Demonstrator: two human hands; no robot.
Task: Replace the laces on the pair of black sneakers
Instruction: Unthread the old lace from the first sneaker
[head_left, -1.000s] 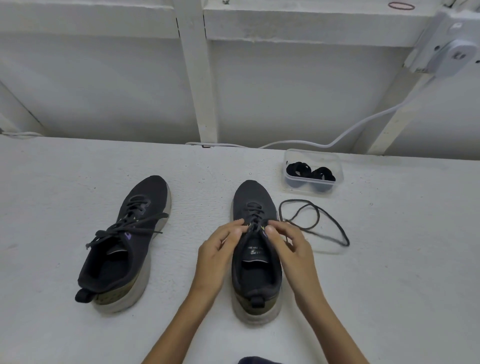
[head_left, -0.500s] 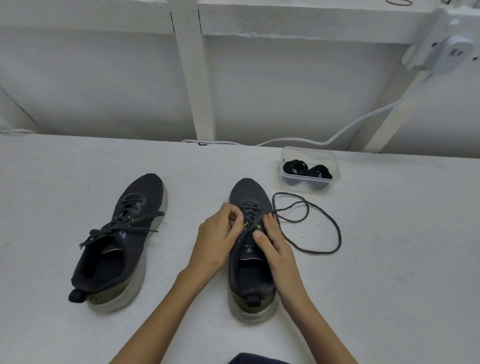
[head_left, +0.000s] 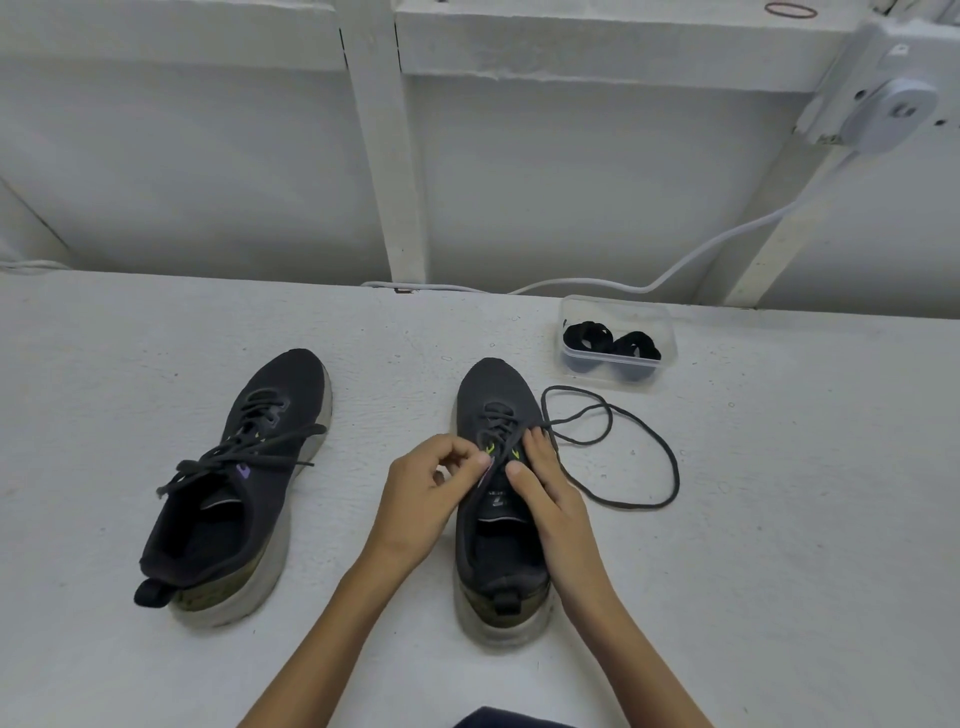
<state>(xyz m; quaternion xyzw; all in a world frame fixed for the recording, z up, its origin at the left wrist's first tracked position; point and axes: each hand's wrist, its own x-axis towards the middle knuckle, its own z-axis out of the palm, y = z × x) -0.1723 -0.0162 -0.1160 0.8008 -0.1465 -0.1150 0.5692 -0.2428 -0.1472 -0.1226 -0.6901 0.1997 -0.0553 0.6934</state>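
A sec ago both hands sat at the tongue of the right shoe (head_left: 493, 389). Since then the left hand (head_left: 426, 493) has slid a bit toward the toe & curled up, thumb & forefinger pinching the lace (head_left: 498, 423) at the crossings. The right hand (head_left: 553, 493) clamps the shoe's right flap, thumb on the tongue, fingers over the side, right where the lace comes out.

The loose loop of lace on the table (head_left: 779, 545), just right of the shoe, is wider than a sec ago, so more has been pulled thru. Prob. the old lace is coming out row by row: the near holes look free, while the far rows by the toe are still crossed. Early days, then.

The left shoe (head_left: 244, 467), well apart on the left, is fully laced w/ its ends loose, nobody touching it. The rolled laces (head_left: 587, 338) wait in the clear box (head_left: 670, 353), far right, near the loop & not yet needed.
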